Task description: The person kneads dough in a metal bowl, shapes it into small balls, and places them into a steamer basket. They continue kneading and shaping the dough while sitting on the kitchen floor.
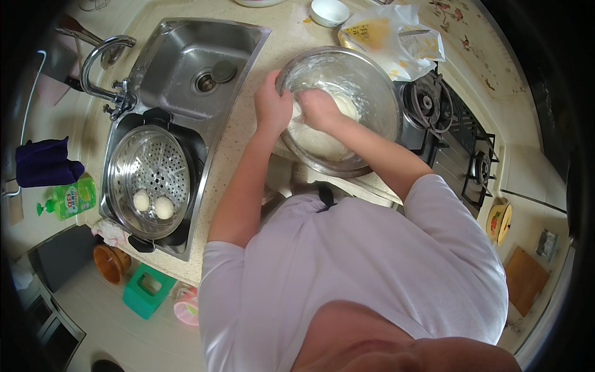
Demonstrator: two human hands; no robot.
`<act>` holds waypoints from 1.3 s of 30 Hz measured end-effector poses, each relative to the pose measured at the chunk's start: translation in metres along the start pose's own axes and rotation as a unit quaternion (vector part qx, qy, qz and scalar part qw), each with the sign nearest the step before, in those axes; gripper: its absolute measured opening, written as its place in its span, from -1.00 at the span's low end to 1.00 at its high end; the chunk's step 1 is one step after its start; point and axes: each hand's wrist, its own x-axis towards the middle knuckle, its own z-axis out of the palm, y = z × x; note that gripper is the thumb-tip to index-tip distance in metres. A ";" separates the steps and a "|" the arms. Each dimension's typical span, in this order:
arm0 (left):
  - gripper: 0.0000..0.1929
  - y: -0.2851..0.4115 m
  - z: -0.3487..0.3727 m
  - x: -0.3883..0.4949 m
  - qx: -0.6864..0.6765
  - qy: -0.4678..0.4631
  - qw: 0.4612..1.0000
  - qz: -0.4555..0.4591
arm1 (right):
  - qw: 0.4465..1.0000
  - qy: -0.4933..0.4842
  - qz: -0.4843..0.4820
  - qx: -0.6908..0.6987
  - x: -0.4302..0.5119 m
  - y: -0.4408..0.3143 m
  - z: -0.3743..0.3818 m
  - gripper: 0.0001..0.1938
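A large stainless steel bowl (379, 97) stands at the counter's edge before me. Inside it lies a mass of pale dough (320, 142), and white residue streaks the inner wall. My left hand (274, 104) grips the bowl's left rim, with the thumb over the inner side. Down in the bowl, my right hand (318, 109) is curled against the dough near that rim, close to the left thumb. Its fingertips are hidden. Two round white dough balls, one a right-hand ball (164, 208), rest in a perforated steamer tray (155, 158) on my left.
The steamer tray sits on a black-handled pot in the sink (186, 97), below a curved faucet (100, 69). A plastic bag (376, 35) and a white bowl (330, 13) lie beyond the steel bowl. A gas stove (446, 125) adjoins it on the right. Green bottle (74, 197) stands far left.
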 end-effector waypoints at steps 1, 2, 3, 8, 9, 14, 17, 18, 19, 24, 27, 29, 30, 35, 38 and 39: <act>-0.61 0.000 0.000 0.001 0.003 0.004 1.000 0.011 | 1.000 0.010 -0.003 0.013 0.002 0.003 -0.003 -0.58; -0.61 0.000 0.000 0.002 0.009 0.000 1.000 0.012 | 0.998 0.024 -0.013 0.049 0.004 0.010 -0.002 -0.55; -0.61 0.000 0.000 0.002 0.014 -0.003 1.000 0.012 | 0.996 0.035 -0.025 0.084 0.005 0.020 0.003 -0.52; -0.61 0.003 -0.001 -0.001 -0.001 -0.007 1.000 0.001 | 0.935 0.096 -0.095 0.328 -0.008 0.060 -0.021 -0.31; -0.61 0.006 -0.002 0.000 -0.006 -0.008 1.000 -0.003 | 0.954 0.093 -0.102 0.267 -0.008 0.072 -0.036 -0.28; -0.61 0.002 -0.002 0.001 -0.009 -0.010 1.000 -0.005 | 0.996 -0.075 -0.046 0.032 -0.008 0.060 -0.031 -0.44; -0.61 0.005 -0.001 0.000 -0.007 -0.012 1.000 -0.005 | 0.990 0.011 -0.133 -0.043 -0.004 0.066 -0.008 -0.56; -0.61 0.003 0.000 0.001 -0.010 -0.008 1.000 -0.001 | 0.992 0.016 -0.120 -0.043 -0.003 0.063 -0.006 -0.60; -0.60 0.001 0.000 0.001 -0.014 -0.004 1.000 0.003 | 0.993 0.022 -0.107 -0.043 -0.002 0.058 -0.004 -0.63; -0.60 0.003 0.001 -0.001 0.013 0.007 1.000 0.006 | 0.997 0.060 -0.034 -0.043 0.007 0.031 0.005 -0.76; -0.59 0.000 0.002 -0.002 0.019 0.024 1.000 0.002 | 0.997 0.070 -0.031 -0.030 0.006 0.031 0.000 -0.69; -0.59 -0.003 0.002 0.000 0.009 0.027 1.000 -0.003 | 0.999 0.028 -0.016 0.013 -0.002 0.029 -0.025 -0.63; -0.58 -0.004 0.002 0.000 0.002 0.022 1.000 -0.001 | 0.999 0.007 -0.006 0.036 -0.008 0.028 -0.032 -0.60; -0.58 0.000 0.003 0.001 -0.024 0.006 1.000 -0.004 | 0.997 -0.032 0.042 -0.059 -0.004 0.008 -0.004 -0.37; -0.59 -0.004 0.002 -0.001 -0.015 0.003 1.000 0.003 | 0.997 -0.038 0.031 -0.064 -0.002 0.003 -0.002 -0.39; -0.59 -0.002 0.000 0.001 -0.012 0.000 1.000 0.001 | 0.997 -0.028 0.040 -0.053 0.000 0.004 0.000 -0.40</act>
